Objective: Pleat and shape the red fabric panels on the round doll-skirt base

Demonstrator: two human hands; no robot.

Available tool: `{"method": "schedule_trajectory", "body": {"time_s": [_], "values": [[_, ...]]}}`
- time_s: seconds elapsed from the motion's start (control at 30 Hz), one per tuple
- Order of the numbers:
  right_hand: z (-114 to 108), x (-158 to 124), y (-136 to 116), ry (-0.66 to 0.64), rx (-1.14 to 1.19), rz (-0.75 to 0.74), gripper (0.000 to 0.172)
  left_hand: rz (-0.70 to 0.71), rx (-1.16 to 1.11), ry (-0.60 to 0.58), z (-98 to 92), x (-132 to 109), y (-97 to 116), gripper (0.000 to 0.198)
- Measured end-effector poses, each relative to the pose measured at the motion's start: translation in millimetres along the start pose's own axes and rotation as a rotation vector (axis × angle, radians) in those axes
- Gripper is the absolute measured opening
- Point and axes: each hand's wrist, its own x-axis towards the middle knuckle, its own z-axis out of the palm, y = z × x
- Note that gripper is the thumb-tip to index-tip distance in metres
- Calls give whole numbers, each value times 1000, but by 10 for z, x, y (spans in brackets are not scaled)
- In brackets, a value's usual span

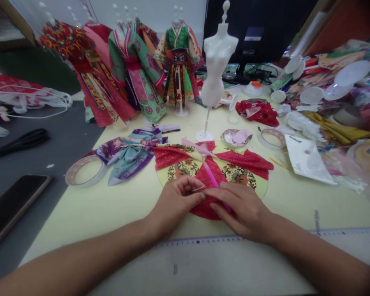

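Head view shows us a round patterned cloth [200, 179] laid on the pale counter [135, 263], in front of a bare white dress form [216, 61], with both hands at its near side. Its red and yellow panels already meet in one wide piece, so we judge the main shape as made, while the trimming looks only partly done. The left hand [175, 197] has its fingers [189, 181] curled in a narrow pinch around a short string of white beads [198, 188], which is held above the cloth and, as far as we can see, not yet fixed to it. The right hand [246, 209] reaches in until its fingertips meet the left thumb; a pink pen [212, 176] passes beneath its index finger, seemingly gripped there, its pale tip pointing toward the form. Folds of red cloth rise along the back of the piece, and we cannot tell whether they are fastened. Behind, several other forms wear full outfits, such as a green robe [149, 65], whereas the white one wears none, so putting cloth on it appears undone. We see no beads lying on the visible panels.
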Motion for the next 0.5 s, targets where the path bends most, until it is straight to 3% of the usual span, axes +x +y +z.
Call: {"method": "schedule_trajectory", "body": {"time_s": [0.17, 0.37, 0.5], "values": [[-16, 5, -25, 1, 87, 60, 25, 157, 177, 59, -18, -17, 5, 11], [-20, 14, -33, 6, 210, 121, 27, 495, 545, 135, -66, -36, -9, 6], [-17, 8, -39, -31, 286, 159, 32, 670, 634, 171, -96, -29, -33, 10]]}}
